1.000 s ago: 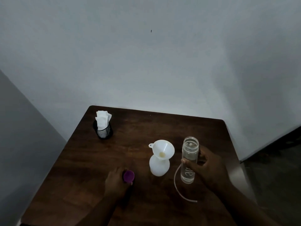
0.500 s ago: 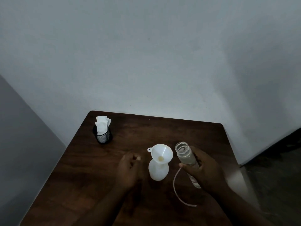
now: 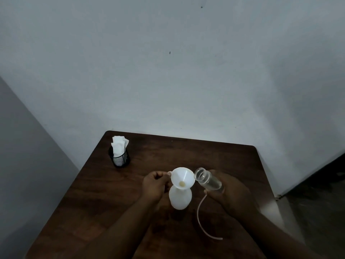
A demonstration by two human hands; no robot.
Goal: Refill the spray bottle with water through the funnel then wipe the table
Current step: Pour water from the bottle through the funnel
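Observation:
A white spray bottle (image 3: 180, 198) without its head stands on the dark wooden table (image 3: 186, 154), with a white funnel (image 3: 183, 177) seated in its neck. My left hand (image 3: 154, 185) pinches the funnel's small tab at its left rim. My right hand (image 3: 228, 193) grips a clear water bottle (image 3: 208, 179), uncapped and tilted left, its mouth just at the funnel's right rim. No stream of water is visible.
A black mesh holder with white napkins (image 3: 119, 155) stands at the table's back left. A thin pale dip tube (image 3: 202, 219) lies curved on the table right of the spray bottle. White walls close in behind and left; dark floor lies to the right.
My left hand left the purple cap and moved to the funnel's tab. My right hand lifted the water bottle and tilted it toward the funnel. The purple cap is out of sight.

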